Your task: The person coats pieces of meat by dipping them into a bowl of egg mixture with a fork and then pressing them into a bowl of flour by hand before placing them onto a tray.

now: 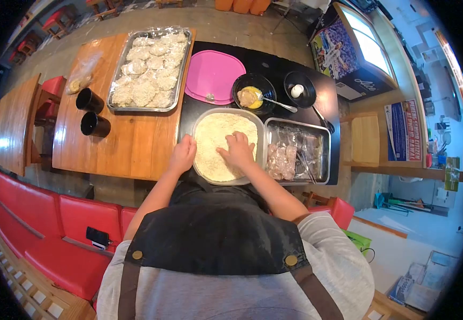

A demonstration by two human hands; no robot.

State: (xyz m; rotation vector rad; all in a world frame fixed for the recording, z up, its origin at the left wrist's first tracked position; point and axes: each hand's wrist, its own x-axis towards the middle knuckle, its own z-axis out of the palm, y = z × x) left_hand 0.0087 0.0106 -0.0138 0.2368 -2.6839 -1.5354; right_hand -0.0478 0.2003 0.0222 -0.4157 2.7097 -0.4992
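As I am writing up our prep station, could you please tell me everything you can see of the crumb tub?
The crumb tub is pale, rounded-square and open-topped, apparently plastic. It sits upright on the black tabletop, just left of the metal tray. Pale yellow crumbs cover its floor; their depth is unclear. The right hand has its fingers on or in them; the left hand is at the left rim, contact uncertain.

left hand (185, 152) at tub (262, 137) rim | right hand (240, 151) on crumbs (215, 128) | tray (145, 109): coated pieces (147, 89)
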